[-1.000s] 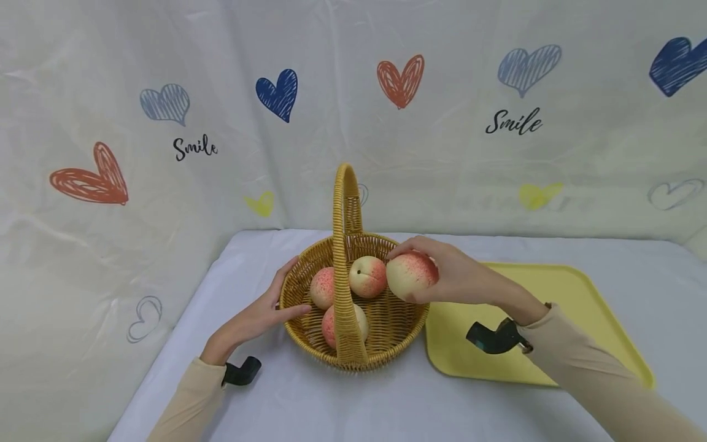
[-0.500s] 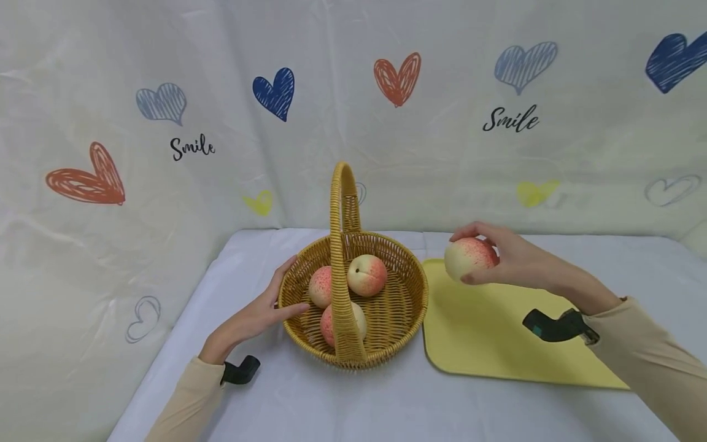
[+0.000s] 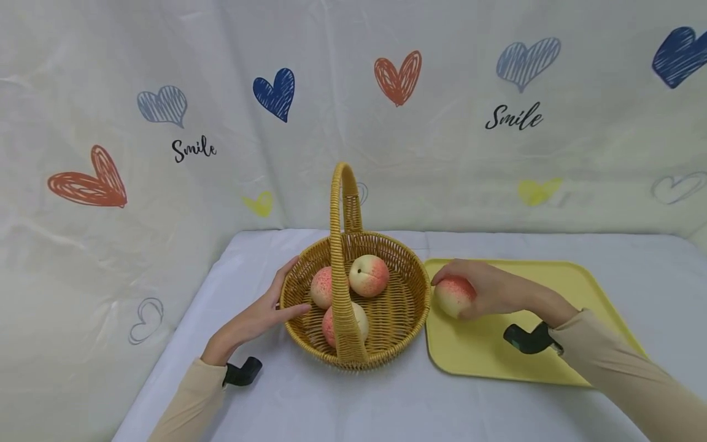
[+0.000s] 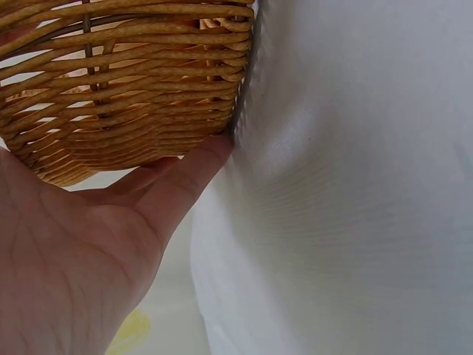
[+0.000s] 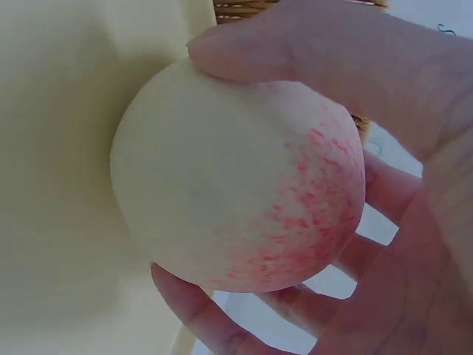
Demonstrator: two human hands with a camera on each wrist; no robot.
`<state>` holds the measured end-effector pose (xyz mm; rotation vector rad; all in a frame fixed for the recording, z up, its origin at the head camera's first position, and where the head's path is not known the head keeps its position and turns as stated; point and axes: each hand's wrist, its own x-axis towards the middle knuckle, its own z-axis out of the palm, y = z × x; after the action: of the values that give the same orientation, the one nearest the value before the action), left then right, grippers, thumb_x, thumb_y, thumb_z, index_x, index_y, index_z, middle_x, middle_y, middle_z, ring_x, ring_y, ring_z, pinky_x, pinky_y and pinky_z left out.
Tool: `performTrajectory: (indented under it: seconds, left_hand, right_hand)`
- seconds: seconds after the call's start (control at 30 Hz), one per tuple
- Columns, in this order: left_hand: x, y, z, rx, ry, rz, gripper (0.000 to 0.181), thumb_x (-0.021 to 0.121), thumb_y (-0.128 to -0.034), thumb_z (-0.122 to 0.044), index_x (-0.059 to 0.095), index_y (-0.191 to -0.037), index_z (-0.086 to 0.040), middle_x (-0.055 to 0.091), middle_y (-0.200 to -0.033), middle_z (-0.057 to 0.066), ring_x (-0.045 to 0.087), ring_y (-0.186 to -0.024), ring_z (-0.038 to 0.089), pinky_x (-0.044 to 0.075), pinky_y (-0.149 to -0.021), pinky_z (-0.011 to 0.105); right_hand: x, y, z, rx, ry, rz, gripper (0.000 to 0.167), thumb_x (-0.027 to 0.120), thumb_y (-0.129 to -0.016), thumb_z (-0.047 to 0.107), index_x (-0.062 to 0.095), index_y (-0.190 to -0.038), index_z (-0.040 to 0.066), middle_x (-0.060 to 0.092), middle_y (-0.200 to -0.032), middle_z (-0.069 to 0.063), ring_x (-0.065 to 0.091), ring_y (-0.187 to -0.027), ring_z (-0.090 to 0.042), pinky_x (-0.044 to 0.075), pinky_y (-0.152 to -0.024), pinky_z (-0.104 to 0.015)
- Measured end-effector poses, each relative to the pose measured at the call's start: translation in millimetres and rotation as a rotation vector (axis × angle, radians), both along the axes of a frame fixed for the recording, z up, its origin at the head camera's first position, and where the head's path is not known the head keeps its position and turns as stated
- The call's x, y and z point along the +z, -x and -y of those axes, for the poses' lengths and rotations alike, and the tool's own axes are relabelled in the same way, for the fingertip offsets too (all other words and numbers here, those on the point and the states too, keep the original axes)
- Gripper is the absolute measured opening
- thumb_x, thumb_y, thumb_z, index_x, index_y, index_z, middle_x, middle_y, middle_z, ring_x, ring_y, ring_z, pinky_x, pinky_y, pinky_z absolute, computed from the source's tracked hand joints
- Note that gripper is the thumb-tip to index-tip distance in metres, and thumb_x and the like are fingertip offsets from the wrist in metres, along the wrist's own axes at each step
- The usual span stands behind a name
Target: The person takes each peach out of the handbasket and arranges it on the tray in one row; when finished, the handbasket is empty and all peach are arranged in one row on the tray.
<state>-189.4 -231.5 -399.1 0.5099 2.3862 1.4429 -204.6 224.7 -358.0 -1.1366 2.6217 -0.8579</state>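
A round wicker basket [image 3: 405, 329] with a tall arched handle stands on the cloth, holding several peaches. One peach [image 3: 369, 276] lies toward the back, another [image 3: 321, 287] at the left, and a third [image 3: 360, 320] sits in front, partly behind the handle. My left hand [image 3: 256, 319] holds the basket's left side, thumb over the rim; in the left wrist view, its fingers [image 4: 185, 177] press the outer weave low down. With my right hand [image 3: 493, 287] I grip a peach [image 5: 229, 185] at the yellow tray's [image 3: 510, 359] left end, whether touching the tray I cannot tell.
A white cloth [image 3: 381, 405] covers the table. The tray lies close beside the basket's right side. Behind the table hangs a white sheet [image 3: 453, 141] printed with hearts and "Smile". The basket handle [image 3: 338, 209] rises high above the rim.
My right hand has carried its peach rightward out of the basket, over the tray, then down and slightly back left toward the tray's left end. The left hand and basket have stayed put.
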Motion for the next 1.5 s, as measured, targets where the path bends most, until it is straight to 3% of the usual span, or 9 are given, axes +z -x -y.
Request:
performTrajectory:
  seconds: [0.1, 0.27, 0.57, 0.8, 1.0, 1.33, 1.5]
  left_hand:
    - [0.8, -0.2, -0.1, 0.0, 0.0, -0.009, 0.101, 0.071, -0.1003, -0.035, -0.003, -0.168, -0.03, -0.001, -0.175, 0.01, 0.018, -0.157, 0.041, 0.022, -0.121, 0.061]
    - [0.5, -0.3, 0.8, 0.002, 0.005, -0.027, 0.1, 0.07, -0.1004, -0.036, -0.003, -0.168, -0.029, -0.002, -0.175, 0.009, 0.016, -0.158, 0.041, 0.02, -0.122, 0.062]
    - [0.6, 0.6, 1.2, 0.001, 0.005, -0.026, 0.099, 0.07, -0.1006, -0.036, -0.002, -0.168, -0.032, 0.0, -0.175, 0.008, 0.017, -0.158, 0.039, 0.02, -0.122, 0.061]
    - [2.0, 0.7, 1.3, 0.0, 0.001, -0.022, 0.1, 0.071, -0.1003, -0.036, -0.002, -0.168, -0.031, 0.002, -0.174, 0.009, 0.018, -0.157, 0.04, 0.021, -0.122, 0.061]
    - [1.5, 1.3, 1.1, 0.0, 0.004, -0.021, 0.099, 0.071, -0.1002, -0.036, -0.002, -0.168, -0.032, 0.002, -0.174, 0.008, 0.018, -0.157, 0.039, 0.021, -0.122, 0.061]
    - [-1.1, 1.7, 1.2, -0.003, -0.007, -0.018, 0.099, 0.071, -0.1, -0.036, -0.002, -0.168, -0.031, 0.002, -0.174, 0.009, 0.018, -0.157, 0.039, 0.021, -0.122, 0.061]
    - [-2.2, 0.8, 0.9, -0.005, -0.003, -0.02, 0.099, 0.07, -0.1005, -0.036, -0.002, -0.168, -0.032, 0.0, -0.175, 0.009, 0.016, -0.158, 0.039, 0.02, -0.122, 0.061]
  right_hand:
    - [-1.8, 0.0, 4, -0.05, 0.004, -0.001, 0.052, 0.087, -0.076, 0.012, 0.069, -0.124, 0.011, 0.066, -0.117, 0.0, 0.061, -0.102, -0.019, 0.053, -0.085, -0.038]
    - [-1.7, -0.9, 8, -0.176, 0.012, 0.08, 0.061, 0.091, -0.076, 0.024, 0.067, -0.129, 0.007, 0.06, -0.113, -0.009, 0.06, -0.094, -0.02, 0.053, -0.079, -0.038]
    - [0.1, 0.2, 2, -0.068, -0.003, 0.027, 0.066, 0.091, -0.07, 0.01, 0.067, -0.132, 0.011, 0.061, -0.121, -0.005, 0.059, -0.108, -0.023, 0.051, -0.092, -0.048]
    - [-1.4, -3.8, 12, -0.151, 0.035, 0.038, 0.065, 0.096, -0.072, 0.022, 0.068, -0.128, 0.008, 0.063, -0.119, -0.009, 0.06, -0.102, -0.023, 0.053, -0.085, -0.041]
    - [-2.8, -7.6, 18, -0.22, 0.05, 0.064, 0.068, 0.096, -0.07, 0.024, 0.064, -0.127, 0.006, 0.061, -0.118, -0.016, 0.059, -0.099, -0.027, 0.052, -0.079, -0.039]
    - [-2.1, -11.6, 19, -0.211, 0.048, 0.081, 0.071, 0.096, -0.07, 0.024, 0.062, -0.128, 0.003, 0.061, -0.121, -0.018, 0.057, -0.108, -0.033, 0.052, -0.084, -0.042]
    - [10.1, -12.9, 12, -0.231, 0.005, 0.178, 0.075, 0.094, -0.075, 0.025, 0.056, -0.137, 0.006, 0.056, -0.128, -0.02, 0.059, -0.111, -0.036, 0.052, -0.087, -0.046]
